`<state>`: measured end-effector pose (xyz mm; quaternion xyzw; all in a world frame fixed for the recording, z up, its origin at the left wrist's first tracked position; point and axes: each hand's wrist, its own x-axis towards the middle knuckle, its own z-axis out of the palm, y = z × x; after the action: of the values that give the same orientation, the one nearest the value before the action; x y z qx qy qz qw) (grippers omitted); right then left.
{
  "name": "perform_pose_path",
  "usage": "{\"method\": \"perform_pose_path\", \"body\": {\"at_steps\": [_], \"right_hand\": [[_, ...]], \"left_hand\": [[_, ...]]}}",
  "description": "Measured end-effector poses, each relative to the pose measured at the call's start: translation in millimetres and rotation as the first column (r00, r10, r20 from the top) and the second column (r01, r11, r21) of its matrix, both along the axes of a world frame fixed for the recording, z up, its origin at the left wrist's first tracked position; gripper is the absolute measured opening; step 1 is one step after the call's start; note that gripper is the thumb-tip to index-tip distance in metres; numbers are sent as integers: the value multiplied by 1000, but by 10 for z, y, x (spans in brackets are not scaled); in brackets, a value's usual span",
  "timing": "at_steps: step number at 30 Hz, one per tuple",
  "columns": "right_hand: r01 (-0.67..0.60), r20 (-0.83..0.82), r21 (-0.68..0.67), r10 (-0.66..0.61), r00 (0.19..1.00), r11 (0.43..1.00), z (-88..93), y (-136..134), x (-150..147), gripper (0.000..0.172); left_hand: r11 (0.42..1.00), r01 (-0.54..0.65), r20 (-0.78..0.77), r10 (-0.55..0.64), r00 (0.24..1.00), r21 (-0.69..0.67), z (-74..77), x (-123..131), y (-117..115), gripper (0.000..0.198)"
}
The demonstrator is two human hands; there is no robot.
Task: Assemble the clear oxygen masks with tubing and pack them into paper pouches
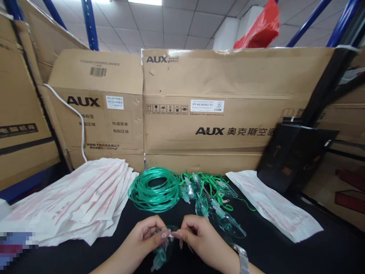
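Close to me, a translucent green oxygen mask (160,258) hangs at my left hand (152,236), its connector pointing down and to the left. My left fingers pinch the mask near its edge. My right hand (196,234) meets the left one, thumb and fingertips pressed together at a small whitish piece (171,235) on the mask's edge. What exactly the right fingertips grip is too small to make out. Just beyond my hands lie a coil of green tubing (154,190) and a pile of similar green masks (225,220) with green elastic straps (212,180).
Printed white paper pouches (85,198) are stacked in a fan at left. One more white pouch (276,205) lies at right, beside a black box (293,156). Large cardboard panels (228,83) stand along the back of the black work surface (119,243).
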<state>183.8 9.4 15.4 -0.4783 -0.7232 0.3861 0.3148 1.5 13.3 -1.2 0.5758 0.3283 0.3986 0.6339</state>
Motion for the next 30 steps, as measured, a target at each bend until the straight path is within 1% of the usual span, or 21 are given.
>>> {"method": "perform_pose_path", "body": {"at_steps": [2, 5, 7, 9, 10, 13, 14, 16, 20, 24, 27, 30], "right_hand": [[-19, -44, -53, 17, 999, 998, -23, -9, -18, 36], [-118, -239, -179, 73, 968, 977, -58, 30, -11, 37], [-159, -404, -180, 75, 912, 971, -76, 74, 4, 37], [-183, -531, -168, 67, 845, 969, -91, 101, 7, 39], [-220, -577, -185, 75, 813, 958, -99, 103, 1, 40], [-373, -682, -258, 105, 724, 891, -123, 77, -39, 40], [-401, -705, -270, 104, 701, 876, -130, 66, -54, 39], [-409, -725, -286, 84, 684, 867, -140, 53, -74, 38], [-386, -715, -313, 52, 697, 868, -126, 57, -69, 35], [-430, -710, -343, 69, 701, 835, -95, 40, -51, 32], [-418, -727, -329, 55, 684, 847, -73, 24, -43, 30], [-386, -735, -303, 43, 676, 871, -46, 24, -35, 30]], "left_hand": [[999, -36, 17, 37, 999, -32, -22, 14, 9, 25], [994, -47, 96, 56, 994, -97, -1, 35, -13, 26], [987, -29, 165, 56, 985, -159, 37, 45, -43, 26], [980, 8, 218, 36, 975, -201, 72, 52, -68, 26], [978, 27, 235, 23, 972, -208, 84, 54, -76, 26], [976, 63, 270, -5, 963, -206, 99, 58, -85, 27], [977, 67, 277, -8, 961, -205, 100, 56, -84, 27], [979, 59, 276, -3, 961, -196, 101, 49, -82, 26], [984, 31, 266, 16, 964, -173, 85, 24, -70, 22], [971, 88, 312, -14, 950, -224, 52, 10, -59, 18], [961, 112, 334, -23, 942, -251, 54, 0, -49, 16], [962, 100, 328, -12, 945, -253, 61, -14, -29, 16]]}}
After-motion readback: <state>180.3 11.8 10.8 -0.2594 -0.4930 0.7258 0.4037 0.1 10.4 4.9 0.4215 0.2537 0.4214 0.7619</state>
